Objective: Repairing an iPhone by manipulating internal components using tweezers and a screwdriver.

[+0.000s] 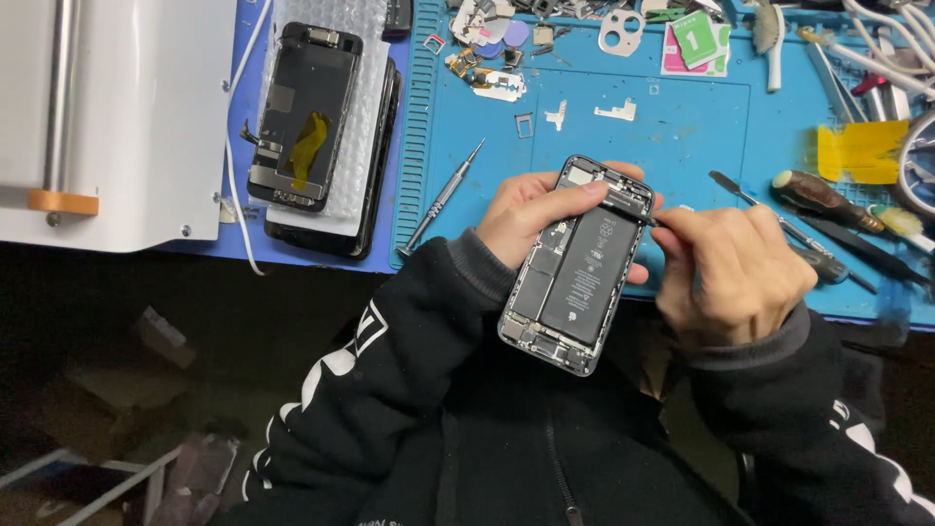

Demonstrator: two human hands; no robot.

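Head view, blue repair mat (682,136), cluttered workbench

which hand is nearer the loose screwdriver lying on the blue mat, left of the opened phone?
Left. The left hand, holding the opened phone, sits just right of the screwdriver. The right hand is farther right, on the phone's far side.

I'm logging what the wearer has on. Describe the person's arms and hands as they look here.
Both hands, the left hand and the right hand, are bare: no gloves, rings or watch in view. Both arms wear black fabric long sleeves with white printed markings and grey ribbed cuffs at the wrists. No cables run along them.
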